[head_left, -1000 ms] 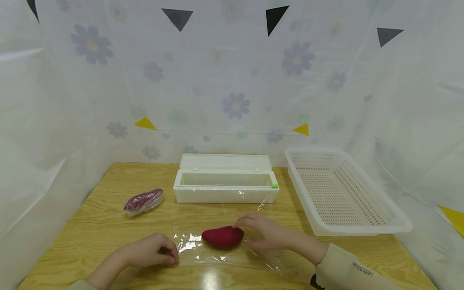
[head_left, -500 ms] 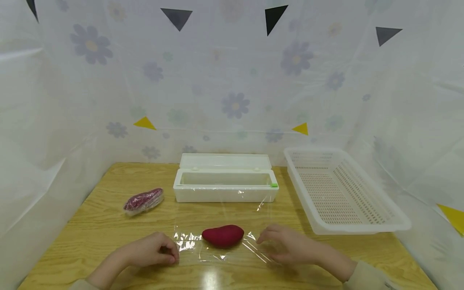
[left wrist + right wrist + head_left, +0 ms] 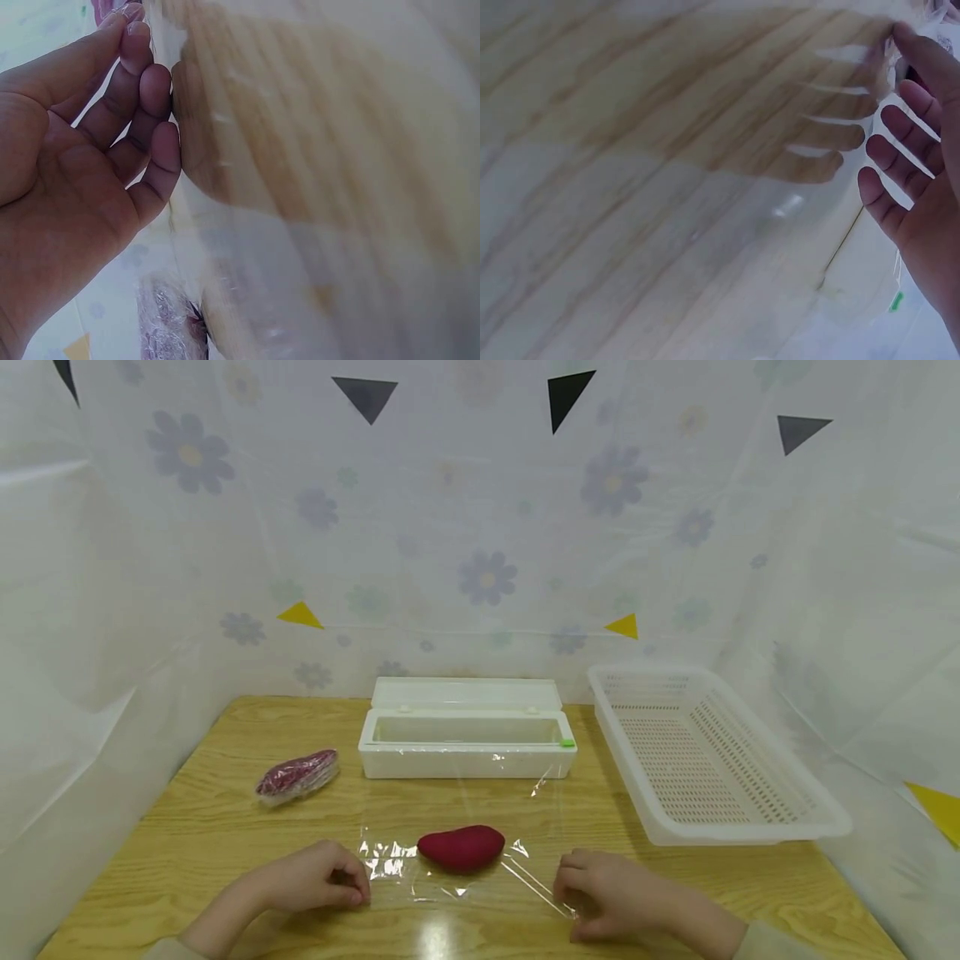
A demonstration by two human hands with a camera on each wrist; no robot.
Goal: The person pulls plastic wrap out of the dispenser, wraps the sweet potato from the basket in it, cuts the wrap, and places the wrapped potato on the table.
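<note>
A red-skinned sweet potato [image 3: 461,848] lies on a sheet of clear cling film [image 3: 442,887] spread on the table in front of a white cling film dispenser [image 3: 468,764]. At the sheet's near left corner my left hand [image 3: 318,878] pinches the film's edge between thumb and index finger, its other fingers bent. My right hand [image 3: 611,893] is at the near right corner, thumb and fingers apart, with the film's edge between them. In the right wrist view its fingers [image 3: 889,161] are only slightly bent near the tabletop.
The dispenser's lid [image 3: 467,695] stands raised, and a green slider [image 3: 567,743] sits at its right end. Back left lies a film-wrapped sweet potato [image 3: 297,777]. A white slotted basket [image 3: 637,777] stands on the right. A flowered sheet hangs behind the table [image 3: 202,827].
My right hand has left the sweet potato and moved right and nearer to the film's near right corner. The left hand has stayed in place.
</note>
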